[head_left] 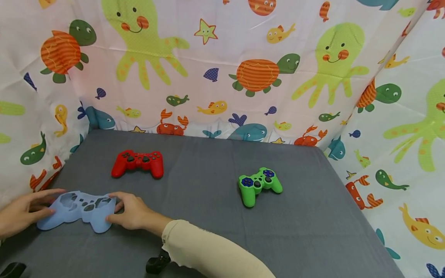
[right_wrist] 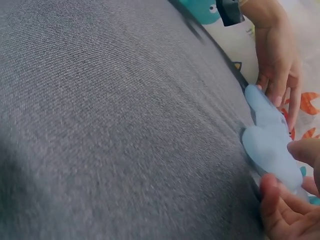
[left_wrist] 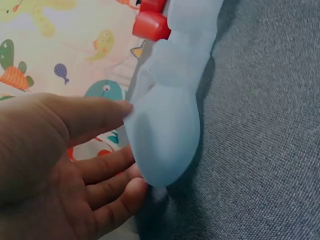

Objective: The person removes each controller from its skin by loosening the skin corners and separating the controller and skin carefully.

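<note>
A light-blue, soft-looking game controller cover (head_left: 77, 212) with cut-out holes lies face up at the left of the table, held from both ends. My left hand (head_left: 24, 212) grips its left handle, thumb on the near face and fingers behind. In the left wrist view the thumb presses the edge of the cover (left_wrist: 162, 132) while the other fingers reach under its tip. My right hand (head_left: 130, 212) pinches the right end between thumb and fingers. The right wrist view shows the cover (right_wrist: 270, 152) low over the cloth, with both hands around it.
Behind the cover lies a red game controller (head_left: 156, 166). A green controller (head_left: 262, 181) with blue buttons rests right of centre. Grey cloth (head_left: 201, 185) covers the table, and a curtain (head_left: 215, 50) printed with sea animals rises along the back and sides.
</note>
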Tool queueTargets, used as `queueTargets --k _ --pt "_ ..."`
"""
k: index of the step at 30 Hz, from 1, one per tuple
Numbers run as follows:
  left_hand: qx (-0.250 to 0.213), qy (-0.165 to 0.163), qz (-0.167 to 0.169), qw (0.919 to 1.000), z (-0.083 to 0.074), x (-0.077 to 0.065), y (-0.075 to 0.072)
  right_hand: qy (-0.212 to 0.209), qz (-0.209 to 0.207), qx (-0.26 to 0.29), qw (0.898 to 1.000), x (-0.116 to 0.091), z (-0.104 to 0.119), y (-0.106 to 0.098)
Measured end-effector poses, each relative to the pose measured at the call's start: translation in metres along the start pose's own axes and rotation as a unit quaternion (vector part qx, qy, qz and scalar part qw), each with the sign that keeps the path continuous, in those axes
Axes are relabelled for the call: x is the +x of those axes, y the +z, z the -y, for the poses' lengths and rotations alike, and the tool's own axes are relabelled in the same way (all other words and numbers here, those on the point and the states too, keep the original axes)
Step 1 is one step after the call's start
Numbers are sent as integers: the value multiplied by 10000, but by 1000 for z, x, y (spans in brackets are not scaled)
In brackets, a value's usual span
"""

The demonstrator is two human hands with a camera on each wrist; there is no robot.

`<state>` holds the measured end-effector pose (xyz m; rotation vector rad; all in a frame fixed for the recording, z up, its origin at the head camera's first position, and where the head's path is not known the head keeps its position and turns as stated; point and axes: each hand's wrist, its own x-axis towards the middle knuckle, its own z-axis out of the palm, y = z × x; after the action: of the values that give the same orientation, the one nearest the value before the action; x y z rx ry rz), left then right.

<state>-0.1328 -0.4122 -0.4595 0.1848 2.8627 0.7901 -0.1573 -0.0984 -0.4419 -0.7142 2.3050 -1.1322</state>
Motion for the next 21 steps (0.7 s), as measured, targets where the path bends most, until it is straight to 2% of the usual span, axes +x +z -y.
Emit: queueTargets --k 5,7,15,21 --pt "-151 -370 27 9992 -10 -2 -4 119 205 508 9984 -6 -1 -8" --pt "-138 -417 32 9990 -13 -2 -6 71 203 493 9986 -7 -1 -12" --pt "-118 -258 -112 9995 -25 2 -14 -83 115 464 9988 -12 -7 -32" --pt "-207 -102 -437 9988 -33 4 -16 -345 63 731 9967 -17 -14 -57"
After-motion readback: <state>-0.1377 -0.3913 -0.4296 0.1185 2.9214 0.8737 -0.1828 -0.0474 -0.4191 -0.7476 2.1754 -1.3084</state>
